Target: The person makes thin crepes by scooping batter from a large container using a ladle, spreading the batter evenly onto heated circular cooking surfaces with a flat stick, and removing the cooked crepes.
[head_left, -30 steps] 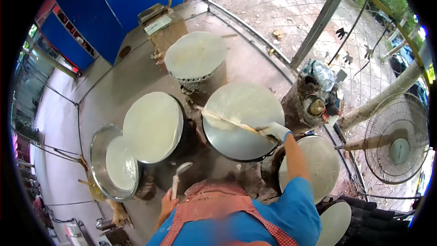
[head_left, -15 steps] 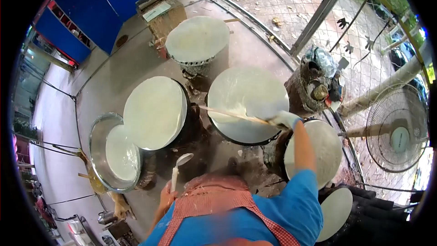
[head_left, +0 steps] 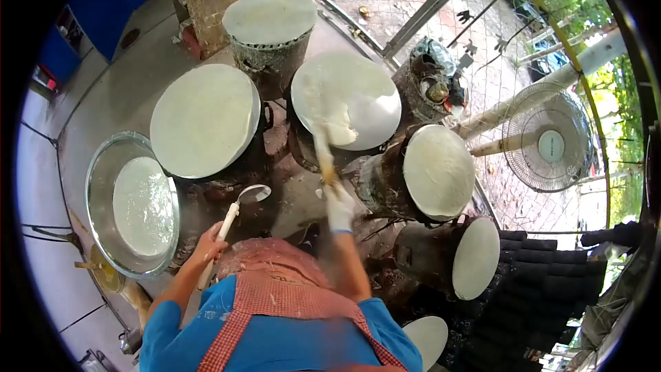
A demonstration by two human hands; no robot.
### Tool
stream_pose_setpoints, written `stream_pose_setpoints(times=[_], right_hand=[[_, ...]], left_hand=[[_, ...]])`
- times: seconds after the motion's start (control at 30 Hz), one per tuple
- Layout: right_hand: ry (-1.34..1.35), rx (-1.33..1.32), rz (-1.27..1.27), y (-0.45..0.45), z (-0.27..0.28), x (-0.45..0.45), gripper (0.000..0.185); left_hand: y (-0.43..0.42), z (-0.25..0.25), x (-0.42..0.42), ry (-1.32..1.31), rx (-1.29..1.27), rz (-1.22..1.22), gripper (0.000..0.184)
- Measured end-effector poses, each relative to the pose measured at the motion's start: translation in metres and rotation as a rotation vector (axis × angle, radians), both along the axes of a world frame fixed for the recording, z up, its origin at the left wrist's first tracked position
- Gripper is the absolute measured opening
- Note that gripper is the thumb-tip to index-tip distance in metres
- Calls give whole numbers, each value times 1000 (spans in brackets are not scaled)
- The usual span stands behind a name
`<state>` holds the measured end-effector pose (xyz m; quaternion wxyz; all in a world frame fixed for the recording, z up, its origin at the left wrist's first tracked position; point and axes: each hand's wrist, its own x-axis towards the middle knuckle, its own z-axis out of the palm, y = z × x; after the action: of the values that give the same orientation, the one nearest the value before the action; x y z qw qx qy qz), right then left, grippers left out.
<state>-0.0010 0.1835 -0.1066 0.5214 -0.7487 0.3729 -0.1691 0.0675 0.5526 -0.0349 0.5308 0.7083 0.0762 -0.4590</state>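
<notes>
Amid six discs (head_left: 204,120): left grip (head_left: 210,242), one ladle (head_left: 228,220); right grip (head_left: 339,207), one stick (head_left: 325,155) (both closed)

Attire comprises a blue short-sleeved shirt (head_left: 286,335), a red-and-white checked apron (head_left: 275,302) with shoulder straps (head_left: 226,339), and a white blue-edged glove (head_left: 340,212) on the right hand (head_left: 337,200).

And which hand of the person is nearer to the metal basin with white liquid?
Left. The left hand, holding the ladle, is just right of the metal basin in the picture; the gloved right hand, holding the blurred stick, is farther right.
</notes>
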Motion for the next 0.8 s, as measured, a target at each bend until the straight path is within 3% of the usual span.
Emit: stream_pose_setpoints(times=[0.03, 0.1, 0.13, 0.17, 0.23, 0.3, 0.37, 0.43, 0.5, 0.6, 0.63, 0.7, 0.77, 0.8], right_hand=[[105, -92, 41, 13, -14, 19, 29], [431, -445, 158, 15, 20, 13, 31], [430, -431, 100, 6, 17, -4, 32], [515, -460, 73, 4, 55, -23, 32], [631, -477, -35, -17, 47, -58, 36], [506, -394, -166, -6, 84, -50, 35], [109, 47, -265, -2, 55, -7, 34], [125, -197, -113, 5, 8, 34, 31], [271, -208, -7, -8, 21, 18, 33], [590, -403, 35, -49, 66, -22, 33], [526, -458, 55, -84, 27, -34, 34], [287, -258, -73, -73, 101, -22, 32], [165, -320, -115, -84, 31, 22, 33], [244, -396, 17, -68, 33, 27, 33]], left_hand=[[2, 10, -1, 19, -27, 11, 66], [16, -5, -7, -47, -100, -6, 69], [20, 3, -11, 9, -139, 25, 70], [21, 8, -14, 75, -168, 66, 72], [26, 27, -25, 305, -400, 193, 74], [34, 23, -32, 432, -499, 267, 75], [34, 21, -36, 510, -603, 353, 67], [35, 5, -39, 603, -793, 398, 63], [35, 4, -40, 655, -844, 433, 59], [26, 23, -42, 485, -883, 358, 54], [24, 31, -46, 454, -887, 322, 51], [18, 20, -46, 478, -916, 358, 37], [6, 10, -40, 592, -916, 390, 29], [-8, 21, -37, 712, -905, 416, 15]])
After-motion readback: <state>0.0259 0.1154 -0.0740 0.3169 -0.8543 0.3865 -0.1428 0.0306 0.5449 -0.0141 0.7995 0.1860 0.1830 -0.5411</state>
